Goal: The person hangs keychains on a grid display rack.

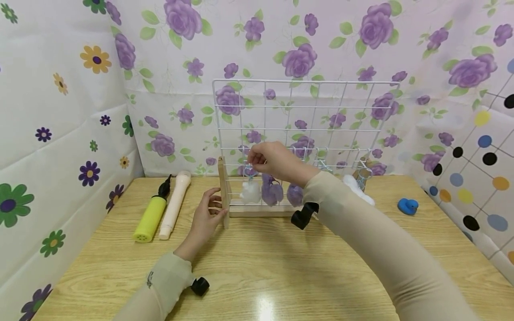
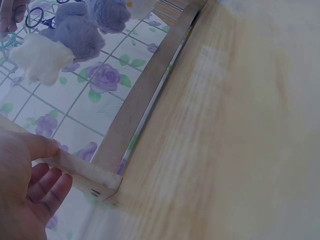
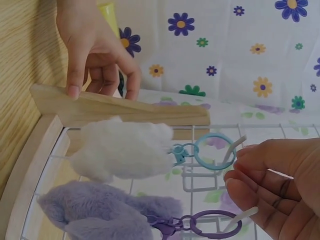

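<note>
My left hand (image 1: 206,214) grips the wooden side post (image 1: 223,191) of a white wire grid rack (image 1: 305,106), thumb on one side and fingers curled on the other. My right hand (image 1: 277,158) is up at the grid's left part, fingers bent. Its fingertips are right at the light-blue ring (image 3: 212,151) of a white fluffy keychain (image 3: 120,150), which hangs on a white hook (image 3: 232,149); I cannot tell whether they pinch the ring. Beside it hangs a purple fluffy keychain (image 3: 107,212) by a purple ring. Another purple plush (image 1: 295,195) hangs further right, partly behind my right sleeve.
Left of the rack lie a yellow hand pump (image 1: 150,218) with a black nozzle and a pale wand-shaped stick (image 1: 175,205). A white plush keychain (image 1: 357,189) hangs at the grid's right end. A blue rubber duck (image 1: 408,206) sits on the wooden table (image 1: 257,267) at the right.
</note>
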A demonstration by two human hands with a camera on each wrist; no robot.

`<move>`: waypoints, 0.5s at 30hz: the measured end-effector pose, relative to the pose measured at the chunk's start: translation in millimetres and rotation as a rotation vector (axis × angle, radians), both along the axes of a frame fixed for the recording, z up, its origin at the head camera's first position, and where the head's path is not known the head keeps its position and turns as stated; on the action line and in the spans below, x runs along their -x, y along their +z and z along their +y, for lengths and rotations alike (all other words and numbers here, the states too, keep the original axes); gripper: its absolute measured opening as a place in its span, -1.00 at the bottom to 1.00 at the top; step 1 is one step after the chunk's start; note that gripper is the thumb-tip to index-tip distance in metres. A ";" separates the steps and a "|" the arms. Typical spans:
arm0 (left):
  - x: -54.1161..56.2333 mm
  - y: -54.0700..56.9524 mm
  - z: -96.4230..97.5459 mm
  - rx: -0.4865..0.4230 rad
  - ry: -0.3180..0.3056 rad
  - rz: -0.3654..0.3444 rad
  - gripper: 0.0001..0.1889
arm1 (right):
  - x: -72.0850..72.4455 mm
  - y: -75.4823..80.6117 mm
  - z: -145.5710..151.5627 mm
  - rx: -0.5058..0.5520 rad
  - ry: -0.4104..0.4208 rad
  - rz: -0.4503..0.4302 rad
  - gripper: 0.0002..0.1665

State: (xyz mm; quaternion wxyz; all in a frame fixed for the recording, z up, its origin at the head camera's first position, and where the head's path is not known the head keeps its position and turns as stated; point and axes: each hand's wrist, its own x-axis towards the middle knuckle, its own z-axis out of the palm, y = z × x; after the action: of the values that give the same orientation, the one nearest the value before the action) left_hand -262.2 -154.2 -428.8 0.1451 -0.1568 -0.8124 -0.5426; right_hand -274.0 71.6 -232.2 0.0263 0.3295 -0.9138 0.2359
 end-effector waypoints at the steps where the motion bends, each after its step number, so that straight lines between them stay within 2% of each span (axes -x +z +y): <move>1: -0.1 0.0 0.0 0.004 0.001 0.004 -0.34 | -0.7 0.7 0.5 0.009 -0.003 -0.008 -0.86; 5: 0.0 0.0 -0.3 0.013 0.008 -0.001 -0.34 | -3.7 3.2 3.1 0.038 -0.004 -0.022 -0.83; 9: -0.8 0.6 -1.8 0.003 0.017 -0.016 -0.35 | -8.8 4.4 6.4 0.072 0.019 0.014 -0.80; 15: -2.2 2.9 -5.0 -0.007 0.043 0.010 -0.37 | -19.0 2.3 13.6 0.138 0.051 0.045 -0.76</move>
State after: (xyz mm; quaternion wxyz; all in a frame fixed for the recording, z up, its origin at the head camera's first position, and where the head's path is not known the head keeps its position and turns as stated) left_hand -259.9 -159.2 -425.9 0.1614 -0.1415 -0.8128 -0.5415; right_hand -255.0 85.2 -229.9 0.0635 0.3552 -0.8859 0.2915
